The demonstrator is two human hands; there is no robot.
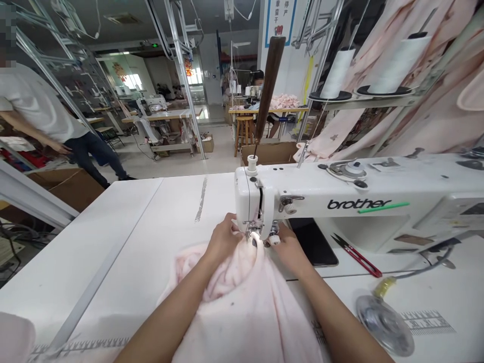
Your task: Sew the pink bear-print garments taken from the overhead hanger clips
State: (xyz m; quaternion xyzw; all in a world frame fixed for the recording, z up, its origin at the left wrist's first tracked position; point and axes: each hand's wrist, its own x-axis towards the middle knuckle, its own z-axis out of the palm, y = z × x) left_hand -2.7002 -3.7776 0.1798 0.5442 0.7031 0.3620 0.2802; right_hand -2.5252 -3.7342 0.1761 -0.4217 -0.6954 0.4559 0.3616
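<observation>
A pale pink, fleecy fabric (249,312) lies bunched under the needle area of a white sewing machine (302,191) and spreads down toward me. At the left of the machine's head, my left hand (223,239) has its fingers bent closed on the fabric's edge, close to the presser foot (254,236). My right hand (289,249) reaches in at the right of the needle area. Its fingers are mostly hidden behind the machine's head and a small knob, so their hold on the fabric does not show.
Under the machine's arm lie a dark phone-like slab (315,242) and red-handled thread snips (359,257). A clear round object (385,322) rests at the right. Thread cones (338,73) stand behind. A person (45,106) is at the far left, beyond the white table (124,247).
</observation>
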